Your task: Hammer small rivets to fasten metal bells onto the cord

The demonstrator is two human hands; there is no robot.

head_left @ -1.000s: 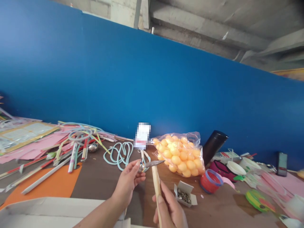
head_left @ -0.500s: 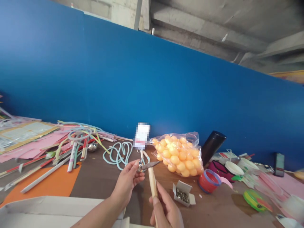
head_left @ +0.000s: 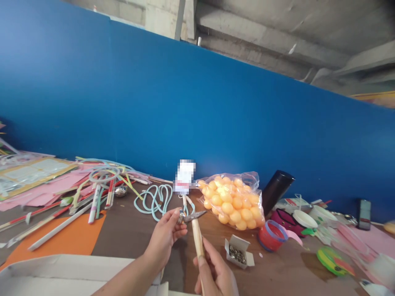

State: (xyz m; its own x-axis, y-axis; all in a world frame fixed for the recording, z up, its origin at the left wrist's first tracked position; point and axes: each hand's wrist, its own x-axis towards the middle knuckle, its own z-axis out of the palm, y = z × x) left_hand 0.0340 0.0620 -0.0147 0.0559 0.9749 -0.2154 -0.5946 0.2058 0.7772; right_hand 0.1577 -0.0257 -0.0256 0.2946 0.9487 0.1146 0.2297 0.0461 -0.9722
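My right hand [head_left: 214, 269] grips the pale wooden handle of a hammer [head_left: 198, 238], held upright in front of me. The hammer's dark metal head has a pointed end to the right, and its other end is against or very near a small shiny silver piece [head_left: 181, 216]. That piece is pinched between the thumb and fingers of my left hand [head_left: 166, 234]; its exact kind is too small to make out. Right of my right hand stands an open small white box [head_left: 239, 250] with many small metal pieces inside.
A bag of orange balls [head_left: 231, 201], a black bottle [head_left: 277, 189] and a red cup [head_left: 272, 235] stand to the right. Light-blue tubing [head_left: 154, 201] and striped sticks [head_left: 61, 213] lie left. A white tray [head_left: 61, 267] is at front left, a blue partition [head_left: 185, 102] behind.
The hammer head has tilted and dropped very slightly beside the silver piece. Both hands stay in nearly the same place with the same grips.
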